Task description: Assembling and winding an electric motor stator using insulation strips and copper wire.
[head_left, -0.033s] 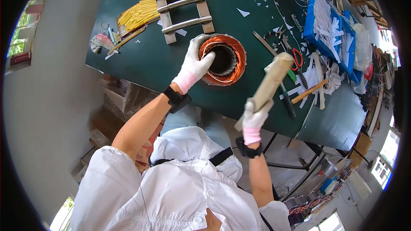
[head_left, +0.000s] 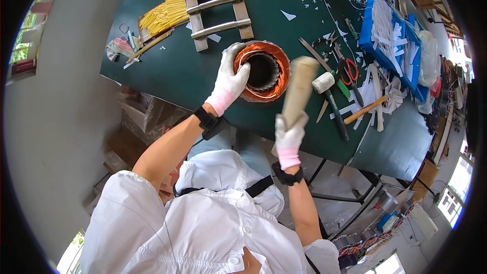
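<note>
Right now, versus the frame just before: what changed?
The right hand moved left, bringing the pale bar nearer the copper-wound ring and more upright; the white-headed mallet is now uncovered. Nothing newly grasped or released. Unchanged: left hand on the ring, metal frame behind it.

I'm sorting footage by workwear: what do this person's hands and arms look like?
The left hand and right hand each wear a white glove with a pink cuff. Around each wrist is a black band with a bulky black piece. Loose white sleeves leave the forearms bare.
</note>
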The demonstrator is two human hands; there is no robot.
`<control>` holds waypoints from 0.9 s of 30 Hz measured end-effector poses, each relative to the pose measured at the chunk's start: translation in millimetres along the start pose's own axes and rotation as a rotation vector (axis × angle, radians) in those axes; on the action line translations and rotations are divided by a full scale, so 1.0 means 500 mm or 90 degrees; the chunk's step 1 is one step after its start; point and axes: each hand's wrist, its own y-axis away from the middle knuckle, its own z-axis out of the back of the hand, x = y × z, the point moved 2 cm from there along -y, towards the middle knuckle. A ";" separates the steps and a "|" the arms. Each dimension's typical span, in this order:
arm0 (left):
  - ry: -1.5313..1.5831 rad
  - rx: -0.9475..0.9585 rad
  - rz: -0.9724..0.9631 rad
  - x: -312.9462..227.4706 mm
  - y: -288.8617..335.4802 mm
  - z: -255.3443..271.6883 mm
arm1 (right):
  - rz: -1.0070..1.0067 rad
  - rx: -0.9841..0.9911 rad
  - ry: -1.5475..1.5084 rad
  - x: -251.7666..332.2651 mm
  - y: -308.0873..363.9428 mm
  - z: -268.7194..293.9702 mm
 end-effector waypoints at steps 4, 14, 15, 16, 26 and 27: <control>-0.046 -0.116 0.012 0.011 0.050 -0.003 | 0.022 0.045 -0.005 -0.007 -0.031 -0.015; 0.199 -0.086 0.264 0.067 0.155 0.095 | -0.004 0.106 0.322 -0.183 -0.063 0.025; 0.131 -0.005 0.257 0.077 0.161 0.112 | -0.014 0.129 0.339 -0.179 -0.097 0.032; 0.064 0.080 0.246 0.081 0.157 0.121 | -0.027 0.142 0.394 -0.176 -0.133 0.036; -0.029 0.180 0.071 -0.014 -0.032 0.113 | -0.048 0.120 0.515 -0.160 -0.246 0.039; -0.064 0.213 0.030 -0.034 -0.053 0.098 | -0.056 0.117 0.517 -0.161 -0.235 0.039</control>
